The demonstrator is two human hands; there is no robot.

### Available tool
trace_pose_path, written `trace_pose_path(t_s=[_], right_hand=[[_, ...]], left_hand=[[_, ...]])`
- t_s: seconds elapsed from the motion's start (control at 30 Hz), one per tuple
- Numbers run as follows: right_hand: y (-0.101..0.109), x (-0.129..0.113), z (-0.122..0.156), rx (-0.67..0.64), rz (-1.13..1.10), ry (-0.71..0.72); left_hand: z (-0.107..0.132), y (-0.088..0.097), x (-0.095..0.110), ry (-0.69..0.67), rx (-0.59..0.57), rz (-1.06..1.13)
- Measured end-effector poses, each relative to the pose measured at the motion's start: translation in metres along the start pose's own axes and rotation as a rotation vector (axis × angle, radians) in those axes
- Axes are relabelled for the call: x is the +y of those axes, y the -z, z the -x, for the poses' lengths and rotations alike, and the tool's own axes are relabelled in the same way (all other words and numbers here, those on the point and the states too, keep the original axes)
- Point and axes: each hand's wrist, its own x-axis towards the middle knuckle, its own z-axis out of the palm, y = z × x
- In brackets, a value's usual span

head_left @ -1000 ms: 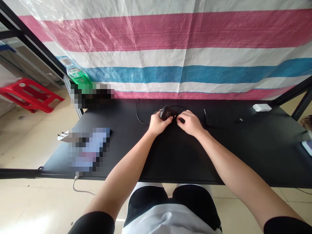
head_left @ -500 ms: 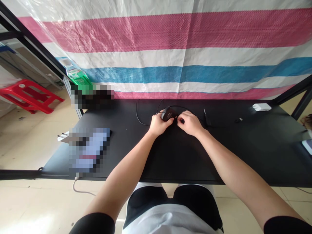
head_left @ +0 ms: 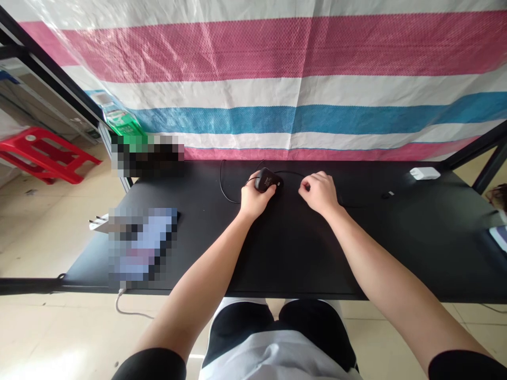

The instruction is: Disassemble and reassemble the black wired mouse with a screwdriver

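Note:
A black wired computer mouse (head_left: 266, 180) is tipped so that its underside, with pale print and a small light spot, faces me. My left hand (head_left: 252, 202) is closed around it, thumb along the near edge. The thin black cable (head_left: 224, 191) loops over the black tabletop (head_left: 293, 248) on the left and also runs off to the right behind the mouse. To the right, apart from the mouse, my right hand (head_left: 320, 193) has its thumb and index finger pinched together. Anything between those fingertips is too small or hidden to make out.
A small dark piece with a light tip (head_left: 388, 195) and a white charger (head_left: 425, 173) lie at the right. On the left are a blurred phone-like item (head_left: 146, 243), a plug (head_left: 97, 223) and a green-labelled bottle (head_left: 124, 124). A striped sheet (head_left: 237, 119) hangs behind.
My right hand has moved right, away from the mouse, and now covers where a slim dark tool with a metal shaft lay. My left hand has shifted the mouse slightly left and turned it.

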Motion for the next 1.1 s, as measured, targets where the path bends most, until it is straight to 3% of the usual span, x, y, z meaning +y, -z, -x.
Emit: trace_pose_path(t_s=[0.2,0.5,0.7,0.8,0.93,1.03,1.1], right_hand=[[0.000,0.011,-0.003,0.012,0.119,-0.138],[-0.007,0.015,-0.001,0.024,0.074,-0.160],[-0.003,0.000,0.000,0.105,-0.307,-0.033],[0.002,-0.013,0.003,-0.014,-0.624,-0.030],[0.006,-0.024,0.007,-0.243,-0.983,-0.073],[0.006,-0.027,0.007,-0.345,-1.087,-0.091],[0.005,-0.027,0.006,-0.280,-1.032,-0.125]], left_hand=[[-0.002,-0.005,-0.014,0.077,0.002,0.105],[-0.007,-0.004,-0.019,0.051,-0.061,0.200],[-0.007,-0.001,-0.013,0.051,-0.236,0.514],[-0.005,-0.002,-0.012,0.037,-0.361,0.641],[-0.002,0.000,-0.008,0.013,-0.531,0.631],[-0.001,0.000,-0.006,-0.005,-0.548,0.581],[-0.001,-0.002,-0.005,-0.002,-0.473,0.489]])
